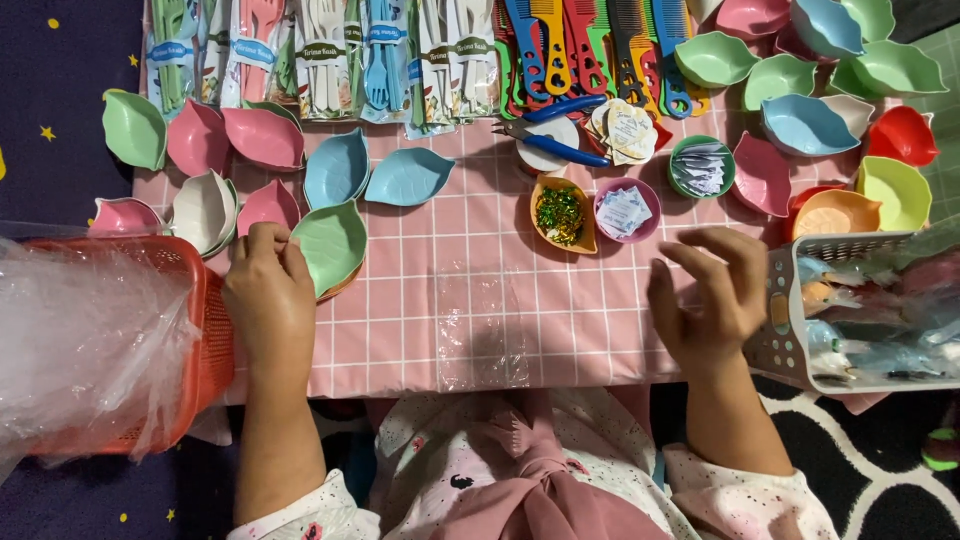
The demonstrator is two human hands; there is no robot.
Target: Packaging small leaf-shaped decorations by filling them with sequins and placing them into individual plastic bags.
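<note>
My left hand [267, 290] rests knuckles up at the left of the pink checked table [400, 330], its fingertips on the rim of a light green leaf-shaped dish [335, 245] that tops a small stack. My right hand [712, 295] hovers above the table's right side with fingers spread and nothing in it, close to a white basket [785, 340]. A clear plastic bag [480, 325] lies flat on the table between both hands.
A red basket [205, 340] of clear bags stands at the left. Leaf dishes in pink, blue, green and cream crowd the left and far right. Packed cutlery sets [330, 55], coloured combs [590, 40], blue pliers [555, 145] and small bowls of green ties [560, 215] and paper packets [625, 210] sit at the back.
</note>
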